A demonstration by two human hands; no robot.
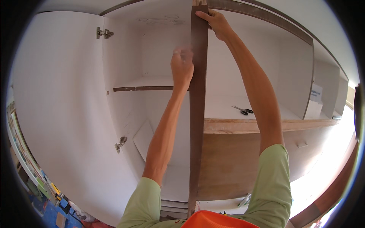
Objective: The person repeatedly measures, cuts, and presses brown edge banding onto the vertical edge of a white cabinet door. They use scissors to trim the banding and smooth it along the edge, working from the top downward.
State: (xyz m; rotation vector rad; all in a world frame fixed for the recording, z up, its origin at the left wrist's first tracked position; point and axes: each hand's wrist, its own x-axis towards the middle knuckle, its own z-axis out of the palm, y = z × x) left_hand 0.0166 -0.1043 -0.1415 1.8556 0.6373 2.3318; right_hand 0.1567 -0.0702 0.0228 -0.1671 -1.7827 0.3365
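A dark brown edging strip (198,110) runs upright down the front of a white cabinet divider, with bare wood showing at its top end. High up, my right hand (217,23) grips this strip, its thumb across the front face and the other fingers partly hidden behind the edge. My left hand (182,68) is lower, close against the strip's left side. Its fingers look curled in, though motion blurs their tips, and whatever they may hold cannot be made out.
A white cabinet door (64,98) hangs open at left, with metal hinges (102,33). Behind my left arm is a brown-edged shelf (148,88). Black-handled scissors (243,110) lie in the right compartment, above a raw wood edge (235,126). A wooden panel (232,163) is below.
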